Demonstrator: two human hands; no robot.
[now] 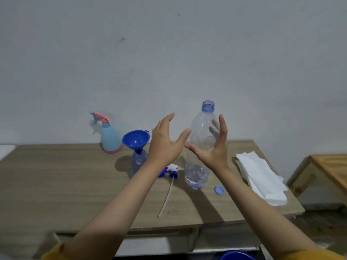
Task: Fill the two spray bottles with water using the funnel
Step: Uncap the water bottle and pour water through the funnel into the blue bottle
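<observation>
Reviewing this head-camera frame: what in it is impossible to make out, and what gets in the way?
- Clear spray bottle under the blue funnel: its right side is hidden by the left hand, and its water level is unreadable.
- Right hand: whether it touches the water bottle is unclear; its fingers are blurred behind the plastic.
- Blue round object: cut off by the bottom edge.
- Pastel spray bottle: opaque, contents unseen.

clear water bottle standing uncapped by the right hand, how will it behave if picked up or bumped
The clear water bottle is probably light and tippy: tall, with only a little water at the bottom. Its thin walls would likely dent under a squeeze. With no cap, tipping would spill.
</observation>
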